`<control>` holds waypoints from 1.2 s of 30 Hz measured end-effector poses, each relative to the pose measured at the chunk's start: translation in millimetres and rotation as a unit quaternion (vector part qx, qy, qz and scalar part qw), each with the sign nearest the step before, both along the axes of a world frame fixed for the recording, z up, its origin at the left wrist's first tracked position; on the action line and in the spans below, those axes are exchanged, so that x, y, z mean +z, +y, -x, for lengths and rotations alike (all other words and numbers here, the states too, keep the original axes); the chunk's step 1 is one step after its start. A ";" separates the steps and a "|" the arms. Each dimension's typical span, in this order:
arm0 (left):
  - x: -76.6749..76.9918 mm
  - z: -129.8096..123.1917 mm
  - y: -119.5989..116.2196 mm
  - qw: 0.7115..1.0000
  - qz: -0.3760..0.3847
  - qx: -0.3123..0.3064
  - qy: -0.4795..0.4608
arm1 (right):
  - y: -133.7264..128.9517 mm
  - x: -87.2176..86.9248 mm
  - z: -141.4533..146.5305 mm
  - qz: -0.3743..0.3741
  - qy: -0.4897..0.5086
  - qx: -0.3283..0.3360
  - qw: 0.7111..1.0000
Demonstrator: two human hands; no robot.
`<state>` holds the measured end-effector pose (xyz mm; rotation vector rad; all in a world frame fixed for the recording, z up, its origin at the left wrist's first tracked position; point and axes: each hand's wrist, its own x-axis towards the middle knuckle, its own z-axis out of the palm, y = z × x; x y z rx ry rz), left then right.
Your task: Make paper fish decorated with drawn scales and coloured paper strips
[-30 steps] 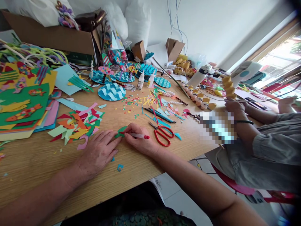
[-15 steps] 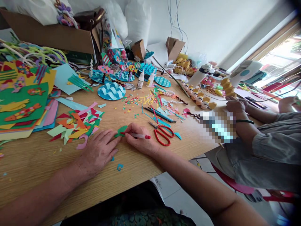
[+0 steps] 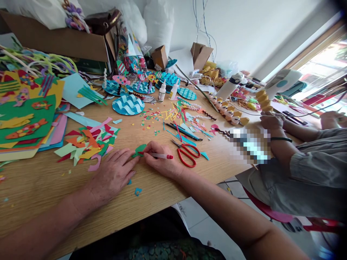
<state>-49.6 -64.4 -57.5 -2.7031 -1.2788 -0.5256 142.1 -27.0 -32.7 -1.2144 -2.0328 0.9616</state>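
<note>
A small green paper cutout [image 3: 140,148] lies on the table between my hands. My left hand [image 3: 115,173] rests flat with its fingers stretched out, the fingertips at the cutout's near left edge. In my right hand [image 3: 159,159] is a pen with a red cap end [image 3: 162,156], pinched between thumb and fingers, its red tip at the green paper. Part of the cutout is hidden behind my fingers. Red-handled scissors [image 3: 187,153] lie just right of my right hand. A scrap of blue paper [image 3: 138,191] sits nearer to me.
Coloured paper scraps [image 3: 86,144] are piled to the left, beside stacked paper sheets [image 3: 29,119]. Two glue bottles [image 3: 162,92] stand behind a blue wave-patterned disc [image 3: 128,104]. Dark pens [image 3: 184,131] lie beyond the scissors. Another person's hand [image 3: 271,121] is at the right.
My hands and the pen stay almost in place at the green cutout. At the far right, the other person's further hand has shifted slightly.
</note>
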 end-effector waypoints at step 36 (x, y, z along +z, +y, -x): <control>-0.8 2.9 2.1 1.000 -0.013 -0.025 0.005 | -1.2 1.1 -1.2 0.000 0.017 0.000 1.000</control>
